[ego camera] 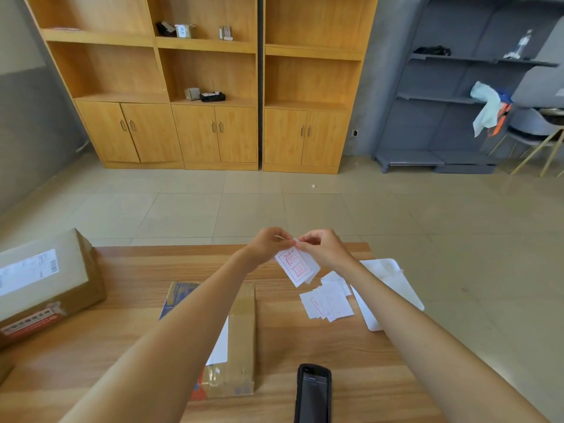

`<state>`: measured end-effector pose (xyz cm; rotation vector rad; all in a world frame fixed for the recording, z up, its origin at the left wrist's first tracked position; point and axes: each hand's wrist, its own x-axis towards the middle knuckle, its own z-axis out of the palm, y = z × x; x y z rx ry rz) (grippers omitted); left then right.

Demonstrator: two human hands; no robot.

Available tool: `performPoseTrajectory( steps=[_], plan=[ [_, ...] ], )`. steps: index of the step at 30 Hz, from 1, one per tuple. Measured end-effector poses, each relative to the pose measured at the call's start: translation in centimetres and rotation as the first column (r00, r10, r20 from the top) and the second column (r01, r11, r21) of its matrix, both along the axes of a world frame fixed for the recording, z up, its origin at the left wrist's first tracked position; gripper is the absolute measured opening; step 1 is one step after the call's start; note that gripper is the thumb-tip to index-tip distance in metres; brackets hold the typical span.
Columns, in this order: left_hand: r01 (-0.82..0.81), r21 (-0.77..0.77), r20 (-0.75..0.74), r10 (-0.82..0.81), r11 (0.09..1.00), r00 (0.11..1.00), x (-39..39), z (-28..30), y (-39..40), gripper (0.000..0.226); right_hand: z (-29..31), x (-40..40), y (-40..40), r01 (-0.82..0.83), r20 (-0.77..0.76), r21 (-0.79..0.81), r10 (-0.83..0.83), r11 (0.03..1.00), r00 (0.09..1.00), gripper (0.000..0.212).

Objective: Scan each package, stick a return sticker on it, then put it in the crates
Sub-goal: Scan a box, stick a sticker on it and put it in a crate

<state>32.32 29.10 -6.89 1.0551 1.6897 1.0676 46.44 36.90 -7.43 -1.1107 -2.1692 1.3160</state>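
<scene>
Both hands are raised above the bench (305,346). The left hand (268,244) and right hand (323,247) pinch the top edge of a return sticker (297,267) with curled fingers. The flat package (238,340) lies below, beside loose stickers (328,300) and the scanner (312,395).

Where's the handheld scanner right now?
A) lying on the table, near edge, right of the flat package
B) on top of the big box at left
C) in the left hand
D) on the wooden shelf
A: the black scanner lies untouched on the table, right of the flat package, while the left hand and right hand both pinch a return sticker.
</scene>
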Motion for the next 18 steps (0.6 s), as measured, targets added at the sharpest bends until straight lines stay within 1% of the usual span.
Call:
performPoseTrajectory(
  steps=[4,11,18],
  plan=[
    [-0.004,0.025,-0.016,0.005,1.0,1.0,0.19,0.15,0.01,0.013,0.25,0.13,-0.09,-0.018,0.037,0.023,0.018,1.0,0.999,0.022],
    [0.017,0.038,-0.045,-0.015,0.999,0.999,0.49,0.59,0.09,0.009,0.26,0.39,-0.22,-0.032,0.075,0.08,0.026,0.996,0.997,0.02],
    [0.04,0.004,-0.068,-0.04,0.999,0.997,0.83,0.76,0.12,0.013,0.09,0.88,-0.43,-0.056,0.096,0.098,0.046,0.994,0.994,0.023]
  ],
)
